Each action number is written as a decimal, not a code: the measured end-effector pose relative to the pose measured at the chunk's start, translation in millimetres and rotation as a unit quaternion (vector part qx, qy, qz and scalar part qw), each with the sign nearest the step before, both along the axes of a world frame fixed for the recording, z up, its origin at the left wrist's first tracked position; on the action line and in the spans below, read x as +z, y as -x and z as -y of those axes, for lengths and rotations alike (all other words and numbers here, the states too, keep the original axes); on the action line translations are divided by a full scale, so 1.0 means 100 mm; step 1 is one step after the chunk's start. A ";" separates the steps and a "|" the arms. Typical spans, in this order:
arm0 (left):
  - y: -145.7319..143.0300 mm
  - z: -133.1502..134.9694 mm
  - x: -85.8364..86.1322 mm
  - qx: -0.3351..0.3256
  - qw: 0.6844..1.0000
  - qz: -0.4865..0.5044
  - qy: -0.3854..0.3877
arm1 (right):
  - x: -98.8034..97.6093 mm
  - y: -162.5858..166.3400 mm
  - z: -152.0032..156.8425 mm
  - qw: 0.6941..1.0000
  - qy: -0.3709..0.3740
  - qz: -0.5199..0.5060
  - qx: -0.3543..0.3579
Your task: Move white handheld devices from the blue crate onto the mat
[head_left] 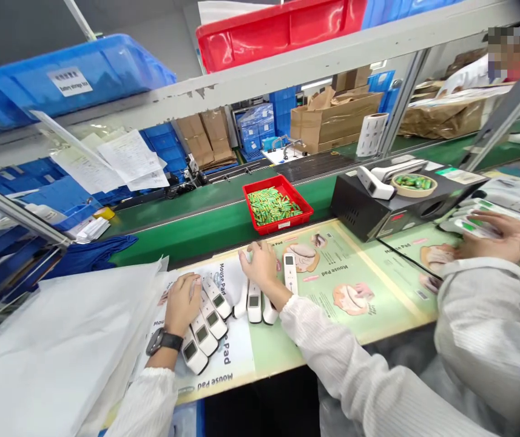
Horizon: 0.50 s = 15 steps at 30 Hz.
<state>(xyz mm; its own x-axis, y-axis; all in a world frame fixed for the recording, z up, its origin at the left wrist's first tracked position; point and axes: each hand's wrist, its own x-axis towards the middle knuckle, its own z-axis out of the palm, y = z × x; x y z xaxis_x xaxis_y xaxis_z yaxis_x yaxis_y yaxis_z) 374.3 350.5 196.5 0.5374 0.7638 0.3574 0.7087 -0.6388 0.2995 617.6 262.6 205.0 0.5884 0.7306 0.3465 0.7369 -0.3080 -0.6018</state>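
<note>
Several white handheld infrared thermometers (pixel 202 334) with small grey screens lie side by side on the printed mat. My left hand (pixel 182 303), with a black watch at its wrist, is closed over the upper ends of this row; its fingers are bent and partly hidden. Just to the right, my right hand (pixel 262 267) curls over another white thermometer (pixel 254 301), covering its upper part. One more thermometer (pixel 269 310) shows beneath my right wrist. A separate white thermometer (pixel 289 273) lies upright in view to the right of that hand, apart from it.
A red tray (pixel 282 226) of green batteries stands behind my hands. To the right, a black box (pixel 355 209) carries a thermometer and a round dish (pixel 423 192) of batteries. A co-worker's hands (pixel 491 237) work at far right. White sheeting (pixel 59 340) lies left; a shelf with bins crosses above.
</note>
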 end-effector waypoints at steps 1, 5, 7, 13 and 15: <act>0.00 0.03 0.03 -0.030 0.999 -0.001 0.023 | 0.01 0.00 0.01 0.999 -0.032 -0.008 0.002; -0.09 0.33 0.14 -0.113 0.991 -0.050 0.044 | 0.03 0.01 0.06 0.992 -0.102 -0.055 0.041; -0.20 0.54 0.20 -0.127 0.989 -0.069 0.008 | 0.03 0.02 0.05 0.985 -0.129 -0.100 0.050; -0.45 0.89 0.24 -0.163 0.970 -0.178 -0.012 | -0.03 0.14 -0.15 0.871 -0.226 -0.424 0.103; -0.45 0.90 0.21 -0.162 0.969 -0.189 -0.007 | -0.05 0.17 -0.20 0.836 -0.228 -0.484 0.125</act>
<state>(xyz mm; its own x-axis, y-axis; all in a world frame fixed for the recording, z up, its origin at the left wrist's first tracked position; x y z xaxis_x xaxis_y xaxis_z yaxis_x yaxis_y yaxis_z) 419.4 260.1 217.5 0.8423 0.5301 0.0970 0.5280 -0.8478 0.0482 600.3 282.8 200.2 0.6036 0.7939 0.0726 -0.1550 0.2062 -0.9662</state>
